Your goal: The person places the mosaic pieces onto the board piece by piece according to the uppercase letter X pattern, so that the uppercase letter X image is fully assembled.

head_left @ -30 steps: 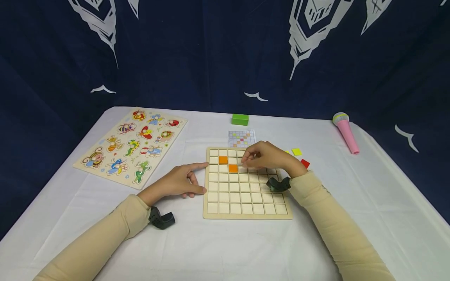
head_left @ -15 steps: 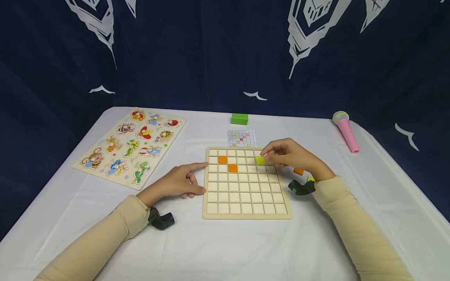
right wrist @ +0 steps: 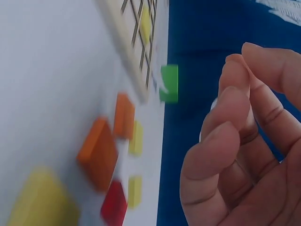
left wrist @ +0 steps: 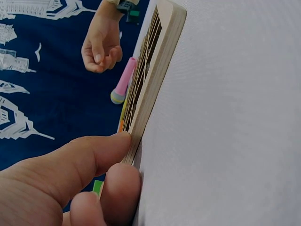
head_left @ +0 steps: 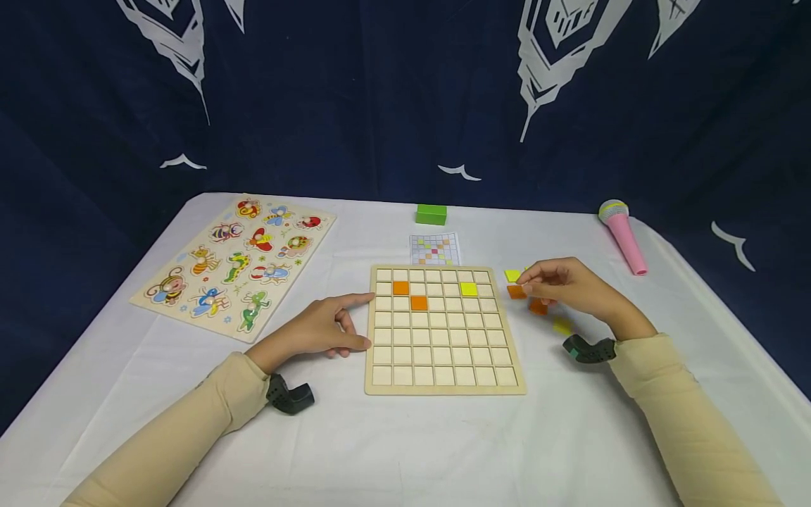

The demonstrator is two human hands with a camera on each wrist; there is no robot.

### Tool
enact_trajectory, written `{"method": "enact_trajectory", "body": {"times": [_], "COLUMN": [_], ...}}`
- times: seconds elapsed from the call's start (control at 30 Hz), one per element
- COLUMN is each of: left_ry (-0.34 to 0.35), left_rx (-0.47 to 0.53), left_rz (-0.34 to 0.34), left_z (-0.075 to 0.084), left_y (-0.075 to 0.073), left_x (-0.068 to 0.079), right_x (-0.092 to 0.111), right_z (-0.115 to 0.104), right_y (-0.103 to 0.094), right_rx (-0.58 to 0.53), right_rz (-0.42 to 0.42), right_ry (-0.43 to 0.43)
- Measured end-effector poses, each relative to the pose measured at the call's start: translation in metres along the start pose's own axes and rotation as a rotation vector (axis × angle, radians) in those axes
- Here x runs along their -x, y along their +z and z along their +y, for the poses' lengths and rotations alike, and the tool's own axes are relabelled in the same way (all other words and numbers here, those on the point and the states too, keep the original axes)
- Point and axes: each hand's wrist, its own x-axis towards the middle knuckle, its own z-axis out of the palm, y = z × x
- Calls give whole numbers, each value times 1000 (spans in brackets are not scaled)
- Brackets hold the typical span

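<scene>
A wooden grid board (head_left: 446,391) lies on the table. Along its left edge, the thumb and index finger of my left hand (head_left: 326,327) touch it, spread apart; the left wrist view has the fingertips against the wooden rim (left wrist: 157,75). Two orange tiles (head_left: 401,288) and one yellow tile (head_left: 469,289) sit in its cells. Right of the board, my right hand (head_left: 570,287) hovers over loose tiles, fingers loosely bent, nothing visible between them. Beneath are orange tiles (right wrist: 99,153), yellow tiles (right wrist: 135,190) and a red tile (right wrist: 114,205), which the hand hides in the head view.
A printed pattern card (head_left: 434,248) lies behind the board, with a green block (head_left: 431,215) farther back. To the left is an insect picture puzzle (head_left: 215,282). A pink toy microphone (head_left: 624,239) lies at the back right. Dark blue curtain (head_left: 380,105) hangs behind the table.
My right hand has moved right from over the board to the loose tiles. It has let go of a yellow tile, now in an upper right cell. My left hand stays put.
</scene>
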Motion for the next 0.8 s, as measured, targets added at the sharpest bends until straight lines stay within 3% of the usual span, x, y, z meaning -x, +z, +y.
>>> {"method": "enact_trajectory", "body": {"times": [0.2, 0.57, 0.8], "left_ry": [11, 11, 2], "left_rx": [2, -2, 9], "left_rz": [-1, -6, -6], "left_z": [-2, -3, -3], "left_y": [0, 0, 0], "left_x": [-2, -3, -2], "right_x": [13, 31, 39], "right_z": [17, 48, 63], "right_y": [-16, -36, -44], "right_rx": [-4, 48, -29], "right_rz": [4, -57, -125], "right_ry": [22, 186, 83]}}
